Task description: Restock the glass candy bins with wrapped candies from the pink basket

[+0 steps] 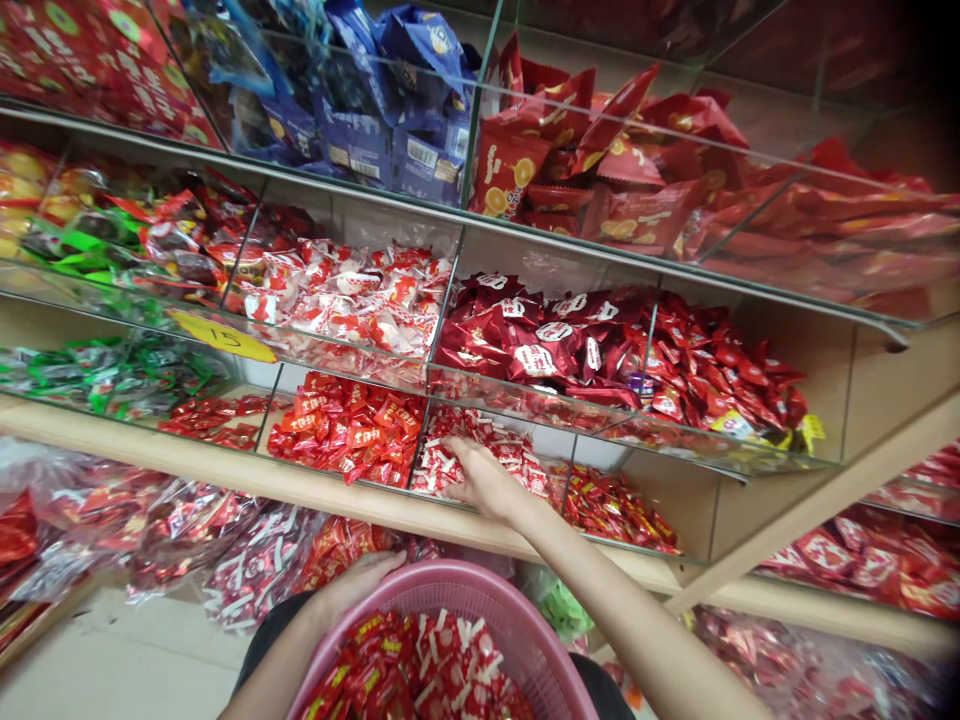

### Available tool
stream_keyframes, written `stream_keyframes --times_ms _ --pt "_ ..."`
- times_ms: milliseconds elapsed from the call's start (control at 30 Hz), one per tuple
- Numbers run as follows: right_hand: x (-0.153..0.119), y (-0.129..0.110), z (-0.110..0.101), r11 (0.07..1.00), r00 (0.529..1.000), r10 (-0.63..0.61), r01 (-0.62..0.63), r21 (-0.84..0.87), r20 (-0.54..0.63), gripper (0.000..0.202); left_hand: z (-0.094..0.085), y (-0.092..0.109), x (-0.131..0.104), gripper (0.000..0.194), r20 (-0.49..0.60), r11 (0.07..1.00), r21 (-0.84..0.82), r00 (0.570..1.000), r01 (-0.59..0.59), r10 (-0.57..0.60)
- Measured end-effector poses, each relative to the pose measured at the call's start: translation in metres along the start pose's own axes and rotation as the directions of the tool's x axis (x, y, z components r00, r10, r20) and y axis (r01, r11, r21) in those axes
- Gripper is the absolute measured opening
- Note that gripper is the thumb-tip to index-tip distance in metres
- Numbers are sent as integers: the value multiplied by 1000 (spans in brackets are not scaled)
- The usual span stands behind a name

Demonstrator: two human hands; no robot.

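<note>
A pink plastic basket [551, 640] stands in front of me, with wrapped red-and-yellow candies [356, 665] and red-and-white candies [461, 660] inside. My left hand [364, 580] grips the basket at its left rim, partly hidden behind it. In the lowest shelf row, my right hand [484, 480] reaches into a compartment of small red-and-white wrapped candies [517, 450]. Its thumb and fingers are spread apart over the candies, and no candy shows between them. Orange-red candies [349, 425] fill the compartment to its left, and red-and-yellow candies [619, 505] lie in one to its right.
Clear dividers and a front panel [622, 420] edge the middle shelf above my right hand. Dark red packets [540, 330] and blue packets [360, 130] fill higher compartments. A yellow price tag [223, 337] marked 15 hangs left. Bagged candies [255, 570] lie below the wooden ledge [187, 465].
</note>
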State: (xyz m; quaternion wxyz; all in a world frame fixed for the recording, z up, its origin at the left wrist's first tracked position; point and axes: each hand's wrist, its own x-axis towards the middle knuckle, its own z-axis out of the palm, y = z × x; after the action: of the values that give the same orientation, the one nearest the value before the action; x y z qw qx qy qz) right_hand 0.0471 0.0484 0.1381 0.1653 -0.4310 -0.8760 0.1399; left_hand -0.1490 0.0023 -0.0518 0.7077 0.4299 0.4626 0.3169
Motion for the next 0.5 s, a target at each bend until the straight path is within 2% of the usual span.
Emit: stream_keyframes --times_ms 133,333,500 --pt "0 -3 -3 998 999 -38 40 -51 38 58 0 1 0 50 -7 1000 5 1000 -6 6" --pt "2 -6 -4 967 991 -105 122 -224 86 51 -4 -4 3 50 -16 1000 -1 1000 0 0" --pt "1 4 -4 980 993 -95 105 -167 66 50 -5 -5 4 52 -32 1000 17 999 7 -6"
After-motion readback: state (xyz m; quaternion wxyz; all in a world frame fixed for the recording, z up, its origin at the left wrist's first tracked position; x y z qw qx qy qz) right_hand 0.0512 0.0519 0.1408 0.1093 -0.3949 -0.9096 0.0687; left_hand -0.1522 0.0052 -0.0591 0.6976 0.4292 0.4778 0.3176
